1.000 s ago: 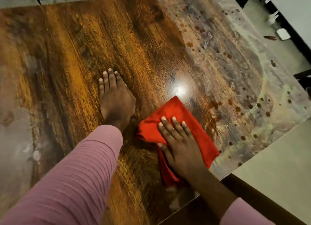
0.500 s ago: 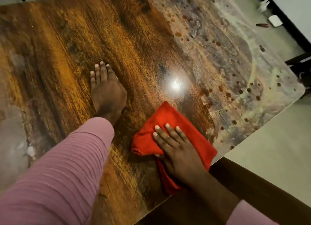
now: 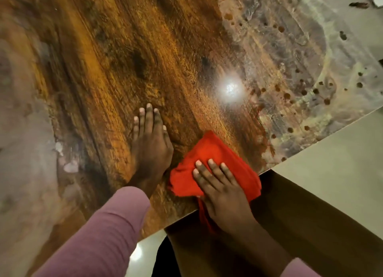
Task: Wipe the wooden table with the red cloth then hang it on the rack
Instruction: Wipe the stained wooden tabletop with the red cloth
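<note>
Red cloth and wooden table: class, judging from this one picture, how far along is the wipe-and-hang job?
Done: nothing can be confirmed; dark spots still dot the far right of the wooden table. In hand: the right hand presses the red cloth flat near the table's near edge, part of it hanging over, while the left hand rests flat on the wood. Left: wiping the spotted area, then hanging the cloth; no rack is in view.

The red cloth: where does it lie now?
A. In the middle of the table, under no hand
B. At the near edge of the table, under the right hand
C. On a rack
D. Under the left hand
B: the red cloth lies at the near edge of the table, part hanging over it, with the right hand flat on top.
</note>
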Demonstrator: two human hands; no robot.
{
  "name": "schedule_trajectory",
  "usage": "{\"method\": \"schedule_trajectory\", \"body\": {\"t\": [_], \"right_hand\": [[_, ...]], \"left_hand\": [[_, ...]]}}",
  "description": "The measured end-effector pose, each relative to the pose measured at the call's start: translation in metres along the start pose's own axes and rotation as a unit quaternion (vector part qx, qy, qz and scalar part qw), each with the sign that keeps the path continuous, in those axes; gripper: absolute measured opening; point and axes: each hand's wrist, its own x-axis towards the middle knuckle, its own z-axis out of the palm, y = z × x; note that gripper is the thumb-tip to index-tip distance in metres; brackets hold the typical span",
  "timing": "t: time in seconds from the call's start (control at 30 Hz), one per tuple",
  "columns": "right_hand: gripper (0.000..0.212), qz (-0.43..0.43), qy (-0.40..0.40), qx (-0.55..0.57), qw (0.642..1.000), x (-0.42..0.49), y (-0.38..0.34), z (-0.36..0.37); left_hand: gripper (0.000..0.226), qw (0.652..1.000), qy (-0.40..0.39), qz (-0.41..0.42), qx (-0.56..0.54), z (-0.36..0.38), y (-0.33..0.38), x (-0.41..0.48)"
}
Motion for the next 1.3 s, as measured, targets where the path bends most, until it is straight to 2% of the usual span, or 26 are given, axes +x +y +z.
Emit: {"method": "schedule_trajectory", "body": {"t": [0.03,0.13,0.23,0.3,0.43,0.53,0.63,0.83,0.97,1.07,1.13,1.2,1.3], "right_hand": [[0.051,0.011,0.002,-0.01,1.0,-0.001,0.017,-0.004],[0.057,0.121,0.022,0.0,0.992,0.002,0.06,-0.016],[0.055,0.192,0.066,0.044,0.978,0.003,0.035,-0.011],[0.055,0.156,0.056,0.051,0.985,-0.007,-0.011,0.002],[0.059,0.017,-0.013,0.044,0.999,-0.027,-0.111,0.032],[0.054,-0.032,-0.031,0.058,0.997,-0.029,-0.133,0.037],[0.058,-0.033,-0.029,0.046,0.998,-0.033,-0.096,0.03],[0.055,0.105,0.031,0.036,0.993,-0.033,0.034,-0.003],[0.06,0.161,0.046,0.056,0.984,-0.016,0.097,-0.022],[0.062,0.21,0.05,0.07,0.974,0.001,0.126,-0.033],[0.063,0.229,0.063,0.069,0.969,0.007,0.118,-0.034],[0.059,0.209,0.069,0.068,0.973,0.004,0.088,-0.027],[0.056,0.097,0.031,0.027,0.994,-0.009,0.061,-0.018]], "left_hand": [[0.055,1.0,-0.001,0.004,0.01,0.001,0.0,0.001],[0.055,1.0,-0.009,0.01,0.026,0.002,0.002,0.001],[0.056,1.0,-0.008,0.011,0.028,0.002,0.002,0.001],[0.058,0.999,-0.003,0.006,0.033,0.002,0.005,-0.001],[0.057,0.999,0.002,0.003,0.036,0.002,0.006,0.0],[0.054,0.999,0.007,-0.003,0.039,0.002,0.005,-0.001],[0.051,0.999,0.012,-0.004,0.045,0.0,0.002,-0.002],[0.051,0.999,0.015,-0.007,0.048,0.0,0.002,-0.005],[0.051,0.999,0.006,-0.007,0.054,-0.003,0.007,-0.007],[0.052,0.998,0.004,-0.003,0.068,-0.004,0.009,-0.01],[0.052,0.997,0.011,-0.013,0.075,-0.004,0.013,-0.011],[0.051,0.998,0.02,-0.032,0.057,0.0,0.023,-0.01],[0.054,0.998,0.045,-0.054,0.008,0.006,0.057,-0.003]]}}
